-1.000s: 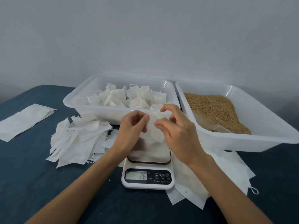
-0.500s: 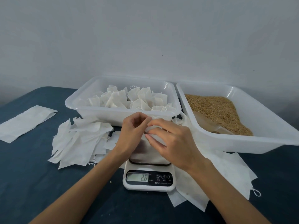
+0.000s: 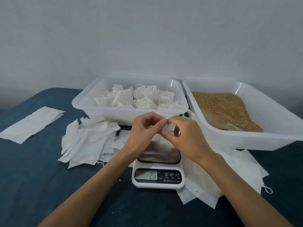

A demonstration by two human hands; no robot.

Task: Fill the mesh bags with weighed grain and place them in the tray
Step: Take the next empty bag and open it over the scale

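At mid-frame I have both hands bunched over the scale (image 3: pixel 158 176), the left hand (image 3: pixel 144 130) and the right hand (image 3: pixel 188 136) meeting fingertip to fingertip, each pinching the top of one small white mesh bag (image 3: pixel 167 126) that sits on or just above the steel platter; most of the bag is hidden behind my knuckles, so I cannot tell its long axis, though the pinched mouth points up and away from me. The display reads 2.6. The move I judge to come next turns on one relation: the tray (image 3: pixel 131 112) of finished bags lies directly beyond my fingers, toward the upper middle of the frame, its near wall just behind them, and neither hand is clearly nearer. The count: two white trays, the second (image 3: pixel 246 140) at the right holding the grain (image 3: pixel 226 107); one scale; roughly a dozen filled bags (image 3: pixel 147 97), too crowded to number exactly; a loose heap of empty bags (image 3: pixel 88 140) at left centre, uncountable; one flat sheet (image 3: pixel 31 123) at far left; more sheets (image 3: pixel 229 174) under the scale at lower right.
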